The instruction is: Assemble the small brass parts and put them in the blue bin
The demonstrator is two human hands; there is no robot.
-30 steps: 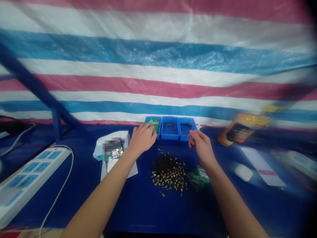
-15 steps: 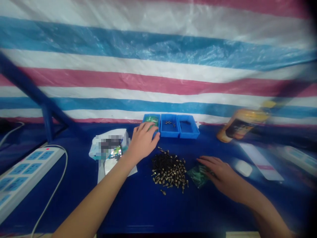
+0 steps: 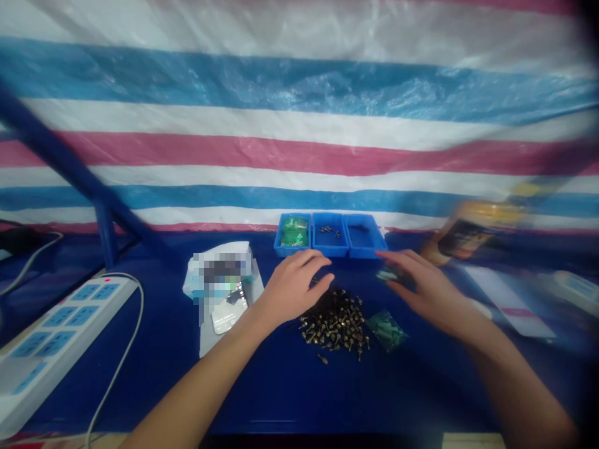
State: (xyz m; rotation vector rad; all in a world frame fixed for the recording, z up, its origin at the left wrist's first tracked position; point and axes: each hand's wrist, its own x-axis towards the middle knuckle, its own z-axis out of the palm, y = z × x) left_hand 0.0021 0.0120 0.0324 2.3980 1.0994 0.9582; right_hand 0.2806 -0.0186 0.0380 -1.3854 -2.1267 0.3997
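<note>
My left hand [image 3: 299, 284] hovers at the back left of a pile of small brass-coloured, screw-like metal pieces [image 3: 337, 324], its thumb and fingers apart with nothing visible between them. To the pile's right, my right hand [image 3: 425, 287] pinches a small clear packet with greenish contents [image 3: 388, 273], slightly blurred, between thumb and fingers. Below that hand another small green-tinted plastic packet [image 3: 387, 330] lies on the table, close to the pile. Behind the hands stand three blue bins. The left bin [image 3: 279, 251] holds several green packets, and the middle bin [image 3: 331, 252] a few metal pieces.
The right blue bin [image 3: 369, 253] has something dark at its back. At left lie a power strip [image 3: 70, 337] with a white cable, a white package [image 3: 241, 252] and a phone-like item [image 3: 230, 315]. A bottle [image 3: 477, 231] and a white strip [image 3: 508, 302] are at right.
My left hand has left the left bin and come right and nearer, over the pile. My right hand has risen from the table with a packet. The view has shifted slightly left.
</note>
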